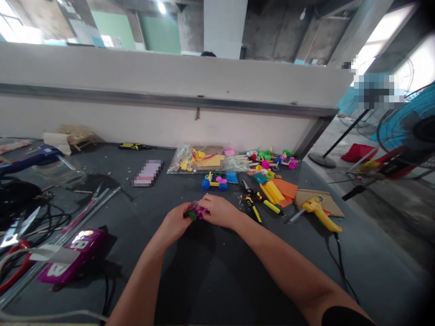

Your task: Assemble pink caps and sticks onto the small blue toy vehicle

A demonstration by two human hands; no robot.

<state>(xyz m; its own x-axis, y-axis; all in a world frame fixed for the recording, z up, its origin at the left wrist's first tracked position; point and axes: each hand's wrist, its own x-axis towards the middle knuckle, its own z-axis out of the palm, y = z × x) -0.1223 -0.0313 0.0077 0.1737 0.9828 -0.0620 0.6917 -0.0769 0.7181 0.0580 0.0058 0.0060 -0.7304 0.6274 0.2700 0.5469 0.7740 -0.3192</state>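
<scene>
Near the middle of the dark table, my left hand (178,221) has its fingers closed on the green side of a small purple and green plastic piece (201,213). My right hand (219,210) pinches the purple side of the same piece, just right of my left hand. Fingers cover much of it, so its full shape is hidden. Just beyond my hands stands a small yellow vehicle (215,182) with blue wheels and a pink part.
Pliers (252,206), a yellow glue gun (321,213) and orange sheets (285,191) lie to the right. A plastic bag (204,160) and colourful parts sit behind. On the left are a purple device (76,256), scissors (20,231) and a blue glue gun (30,160).
</scene>
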